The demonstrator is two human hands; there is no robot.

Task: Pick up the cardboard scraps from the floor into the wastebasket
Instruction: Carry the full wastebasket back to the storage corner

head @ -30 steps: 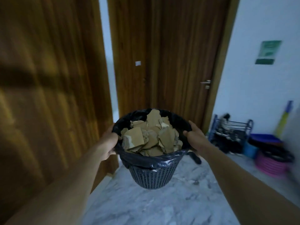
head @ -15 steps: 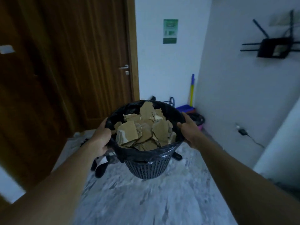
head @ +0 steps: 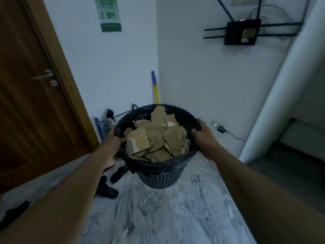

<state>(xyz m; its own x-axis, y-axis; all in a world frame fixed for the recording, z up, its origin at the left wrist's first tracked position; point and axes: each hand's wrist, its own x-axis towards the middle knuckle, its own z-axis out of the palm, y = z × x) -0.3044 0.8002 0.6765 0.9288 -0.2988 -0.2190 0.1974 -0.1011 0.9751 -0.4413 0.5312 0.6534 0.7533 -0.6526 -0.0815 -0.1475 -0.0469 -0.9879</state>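
Observation:
A dark mesh wastebasket [head: 161, 178] lined with a black bag hangs in the air in front of me, above the marble floor. Brown cardboard scraps [head: 156, 138] fill it to the rim. My left hand [head: 112, 142] grips the rim on the left side, and my right hand [head: 204, 138] grips the rim on the right side. No scraps show on the visible floor.
A wooden door [head: 35, 95] stands at the left. Black slippers [head: 107, 189] lie on the floor under my left arm. A yellow and blue stick [head: 155, 88] leans in the corner. A router [head: 241, 32] hangs on the right wall, with a plug and cable [head: 221, 129] low down.
The view has swung right, from the wooden doors to the white corner. Both hands keep holding the full wastebasket at the same height.

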